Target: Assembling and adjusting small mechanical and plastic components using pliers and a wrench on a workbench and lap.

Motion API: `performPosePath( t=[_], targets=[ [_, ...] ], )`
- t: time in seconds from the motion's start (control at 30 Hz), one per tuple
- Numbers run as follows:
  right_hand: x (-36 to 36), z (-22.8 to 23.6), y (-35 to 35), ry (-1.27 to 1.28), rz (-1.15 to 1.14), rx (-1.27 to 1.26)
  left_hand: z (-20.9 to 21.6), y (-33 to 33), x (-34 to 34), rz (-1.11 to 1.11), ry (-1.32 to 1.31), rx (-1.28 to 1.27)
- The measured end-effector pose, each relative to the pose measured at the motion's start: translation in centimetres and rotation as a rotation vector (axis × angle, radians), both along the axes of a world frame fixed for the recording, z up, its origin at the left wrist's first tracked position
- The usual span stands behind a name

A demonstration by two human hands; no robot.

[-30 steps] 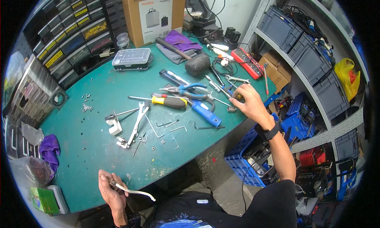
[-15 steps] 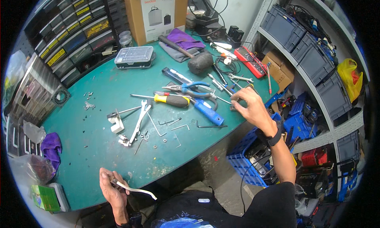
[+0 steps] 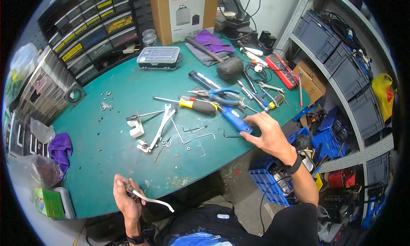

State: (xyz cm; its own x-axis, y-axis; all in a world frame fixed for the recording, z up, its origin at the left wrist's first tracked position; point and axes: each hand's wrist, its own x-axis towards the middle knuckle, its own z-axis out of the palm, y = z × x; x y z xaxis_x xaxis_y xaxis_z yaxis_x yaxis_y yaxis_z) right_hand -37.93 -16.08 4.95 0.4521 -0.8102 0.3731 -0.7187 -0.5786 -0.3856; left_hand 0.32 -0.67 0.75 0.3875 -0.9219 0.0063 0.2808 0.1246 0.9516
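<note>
My left hand [image 3: 127,200], low at the table's near left edge, is closed around a part with a curved white lever [image 3: 156,201] sticking out; the rest of that part is mostly hidden in the palm. Over the right edge of the table, my right hand [image 3: 271,135] has thumb and forefinger apart, with nothing seen between them. Its fingertips are by the end of a blue tool handle [image 3: 235,120] and a black hex key [image 3: 232,136]; whether they touch cannot be made out. Blue-handled pliers [image 3: 215,95] and a yellow-and-black screwdriver [image 3: 198,105] lie beyond.
A combination wrench [image 3: 162,128], a white clamp-like part [image 3: 136,127] and several hex keys lie mid-table. Farther back are a rubber mallet [image 3: 230,68], a clear-lidded case [image 3: 159,57] and a red multimeter [image 3: 282,70]. Below the right edge stands a blue crate [image 3: 260,184].
My right hand has moved nearer and leftward over the table, from the tools at the right edge to the blue handle's end. The left hand keeps its hold; the whole view has shifted slightly.
</note>
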Motion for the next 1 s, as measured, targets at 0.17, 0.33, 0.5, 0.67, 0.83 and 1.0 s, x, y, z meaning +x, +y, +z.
performPosePath(
  t=[0.17, 0.33, 0.5, 0.67, 0.83, 1.0],
  targets=[
    [0.1, 0.0, 0.0, -0.015, -0.014, 0.059, 0.1, 0.0, 0.0, 0.008, -0.021, 0.009],
    [0.2, 0.4, -0.2, -0.006, -0.001, 0.023, 0.1, 0.1, 0.0, 0.010, -0.020, 0.008],
    [0.4, 1.5, -1.3, -0.010, -0.010, 0.003, 0.1, 0.1, 0.1, 0.000, -0.016, 0.016],
    [0.6, 2.4, -3.2, 0.012, -0.005, -0.031, 0.2, 0.2, 0.2, -0.022, -0.036, 0.014],
    [1.2, 2.6, -5.5, 0.080, 0.012, -0.053, 0.2, 0.1, 0.2, -0.023, -0.017, 0.016],
    [2.9, 2.5, -7.1, 0.057, 0.074, -0.047, 0.1, 0.3, 0.3, -0.033, -0.006, 0.007]
  ],
)
